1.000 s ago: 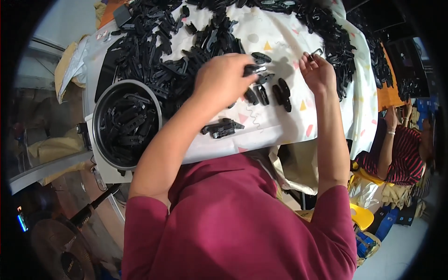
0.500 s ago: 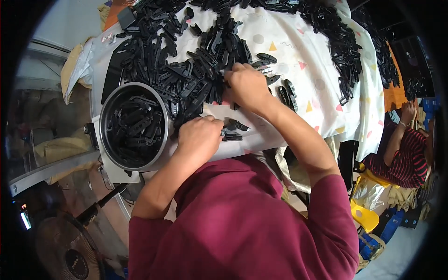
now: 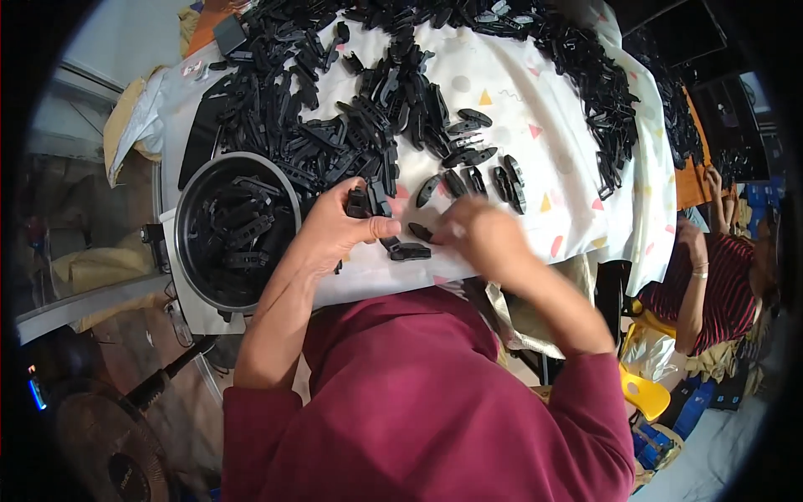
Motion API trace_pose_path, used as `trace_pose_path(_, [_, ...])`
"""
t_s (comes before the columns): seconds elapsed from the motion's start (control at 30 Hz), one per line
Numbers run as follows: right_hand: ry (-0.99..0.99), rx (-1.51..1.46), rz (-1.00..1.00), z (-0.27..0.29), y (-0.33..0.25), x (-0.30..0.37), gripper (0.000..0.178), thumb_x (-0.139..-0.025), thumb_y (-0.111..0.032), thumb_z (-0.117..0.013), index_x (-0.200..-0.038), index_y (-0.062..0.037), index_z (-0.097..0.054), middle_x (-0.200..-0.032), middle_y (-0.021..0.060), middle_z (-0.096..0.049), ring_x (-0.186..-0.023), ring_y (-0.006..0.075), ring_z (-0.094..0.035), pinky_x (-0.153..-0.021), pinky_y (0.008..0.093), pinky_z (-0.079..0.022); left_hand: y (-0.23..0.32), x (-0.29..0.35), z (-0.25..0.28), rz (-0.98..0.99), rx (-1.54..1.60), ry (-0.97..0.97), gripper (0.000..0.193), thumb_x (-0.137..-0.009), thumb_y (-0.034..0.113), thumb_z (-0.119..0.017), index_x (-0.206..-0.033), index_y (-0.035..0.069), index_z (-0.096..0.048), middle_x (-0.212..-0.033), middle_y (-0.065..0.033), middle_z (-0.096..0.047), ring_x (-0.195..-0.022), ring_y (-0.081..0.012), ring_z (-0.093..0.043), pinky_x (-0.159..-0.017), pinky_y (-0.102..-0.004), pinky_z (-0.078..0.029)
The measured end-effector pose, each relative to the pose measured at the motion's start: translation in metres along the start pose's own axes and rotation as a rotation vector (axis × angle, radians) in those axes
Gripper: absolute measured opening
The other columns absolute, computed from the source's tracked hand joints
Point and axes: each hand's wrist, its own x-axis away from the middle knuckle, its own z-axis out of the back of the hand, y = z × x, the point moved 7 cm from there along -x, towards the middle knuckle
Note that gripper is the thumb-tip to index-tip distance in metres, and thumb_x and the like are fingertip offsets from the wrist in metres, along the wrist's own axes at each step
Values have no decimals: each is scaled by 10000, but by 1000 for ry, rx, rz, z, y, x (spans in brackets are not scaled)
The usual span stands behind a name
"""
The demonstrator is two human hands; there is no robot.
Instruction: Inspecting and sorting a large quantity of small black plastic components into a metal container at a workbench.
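My left hand is closed round a black plastic part, near the table's front edge. Another slim black piece stands by its fingers; whether the hand grips that too I cannot tell. My right hand is smeared by motion, its fingertips near a small dark piece. A black part lies between the hands by the front edge. Beyond the right hand, several black parts lie side by side on the patterned cloth. A large pile of similar parts spreads ahead of my left hand.
A round metal bowl with black parts in it stands at the left. More parts run along the far right of the table. A fan stands at lower left. At the right, a person in a striped shirt sits beside a yellow chair.
My right hand has drawn back from the pile toward me and to the right. My left hand has turned and raised a black part. More parts now lie in the row on the cloth.
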Motion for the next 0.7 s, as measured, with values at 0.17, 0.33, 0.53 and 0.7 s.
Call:
trace_pose_path(0.17, [23,-154,-137,-26,5,3,219,-716,-157,-648,-909,-57,-619,-891,115,-587,-767,317,-594,-683,366,-491,-3,11,9,59,23,-20,425,-734,307,-749,-995,63,-518,-821,-76,-629,-645,-120,-576,-490,-239,-434])
trace_pose_path(0.33, [250,-1302,-251,-5,12,8,149,-756,122,-617,-732,17,-514,-965,144,-554,-744,161,-621,-614,249,-541,-4,10,0,76,272,-37,419,-806,434,-642,-966,60,-540,-768,-56,-596,-606,-104,-542,-460,-205,-379])
trace_pose_path(0.53, [316,-925,237,46,-39,7,129,-746,76,-657,-847,20,-599,-999,146,-579,-777,168,-618,-638,247,-529,1,11,-18,101,235,-103,329,-805,390,-668,-856,73,-598,-682,1,-571,-522,-64,-497,-443,-195,-351])
trace_pose_path(0.7, [524,-627,286,50,-50,14,167,-710,80,-688,-841,4,-618,-928,107,-607,-781,153,-604,-605,241,-509,20,13,-24,-95,-36,-44,316,-757,337,-732,-828,43,-642,-662,2,-581,-550,-76,-528,-470,-217,-391])
